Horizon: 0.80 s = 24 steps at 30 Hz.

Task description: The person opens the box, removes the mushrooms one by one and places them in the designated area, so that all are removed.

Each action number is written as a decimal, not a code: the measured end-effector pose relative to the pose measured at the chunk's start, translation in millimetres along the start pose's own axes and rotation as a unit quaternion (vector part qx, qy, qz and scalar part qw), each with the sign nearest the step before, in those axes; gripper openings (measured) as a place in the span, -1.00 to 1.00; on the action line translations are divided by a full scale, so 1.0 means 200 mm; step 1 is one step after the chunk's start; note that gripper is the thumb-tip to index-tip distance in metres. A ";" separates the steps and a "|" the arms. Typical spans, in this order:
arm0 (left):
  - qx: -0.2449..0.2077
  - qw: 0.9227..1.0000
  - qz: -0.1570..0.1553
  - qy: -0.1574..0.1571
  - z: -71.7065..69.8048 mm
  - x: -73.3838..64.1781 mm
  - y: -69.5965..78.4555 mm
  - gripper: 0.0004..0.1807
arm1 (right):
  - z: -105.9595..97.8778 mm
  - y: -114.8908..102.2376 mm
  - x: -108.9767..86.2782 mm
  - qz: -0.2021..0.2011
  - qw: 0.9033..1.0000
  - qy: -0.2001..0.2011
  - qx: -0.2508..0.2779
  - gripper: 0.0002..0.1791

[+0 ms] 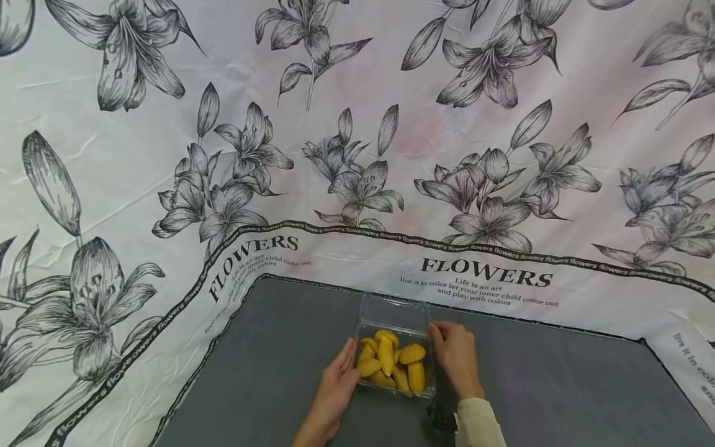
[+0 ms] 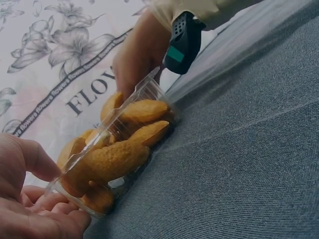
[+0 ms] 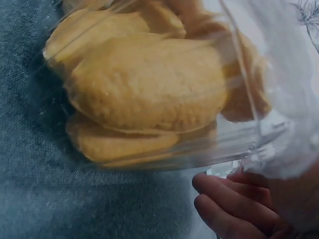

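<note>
At lower centre of the frame, my left hand [image 1: 336, 383] is pinching the box [image 1: 426, 392], my right hand [image 1: 458, 360] touching its open lid [image 1: 395, 312] (pinching, I cannot tell); yellow pieces [image 1: 385, 357] are lying inside, closing apparently remaining.

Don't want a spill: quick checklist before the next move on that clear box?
1. Yellow pieces inside the clear box: ok.
2. Lid shut: not ok, folded back open.
3. Left hand on the box: ok, at its left side.
4. Firm grip by right hand: cannot tell; it is at the right side, near the lid.
5. Pieces low enough for the lid: cannot tell.
</note>
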<state>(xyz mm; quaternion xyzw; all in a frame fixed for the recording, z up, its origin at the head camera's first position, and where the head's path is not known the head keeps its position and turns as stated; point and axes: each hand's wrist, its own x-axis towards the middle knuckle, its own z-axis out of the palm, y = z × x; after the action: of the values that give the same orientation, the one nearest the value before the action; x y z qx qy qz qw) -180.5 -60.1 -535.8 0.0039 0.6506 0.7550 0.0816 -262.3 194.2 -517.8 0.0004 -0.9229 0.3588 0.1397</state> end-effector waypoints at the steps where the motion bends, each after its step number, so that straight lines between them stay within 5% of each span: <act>1: 0.001 1.000 -0.001 0.001 0.00 0.00 0.00 -0.18 | -0.01 0.00 -0.01 -0.005 1.000 0.001 -0.006 -0.68; 7: 0.006 1.000 0.006 -0.001 0.01 -0.01 -0.01 -0.18 | -0.07 -0.03 -0.11 -0.065 0.997 0.031 -0.017 -0.64; 16: -0.005 1.000 0.016 0.008 -0.01 -0.01 -0.01 -0.19 | -0.11 -0.07 -0.25 -0.219 0.975 -0.027 -0.035 -0.48; 24: -0.012 1.000 0.028 0.006 0.02 -0.02 -0.02 -0.18 | -0.08 -0.07 -0.31 -0.232 0.970 -0.045 -0.052 -0.42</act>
<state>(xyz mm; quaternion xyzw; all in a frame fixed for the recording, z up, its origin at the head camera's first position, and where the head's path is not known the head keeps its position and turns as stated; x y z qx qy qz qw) -175.8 -57.0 -538.0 0.0162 0.6414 0.7650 0.0565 -196.2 188.5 -512.6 0.2235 -0.9202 0.2682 0.1771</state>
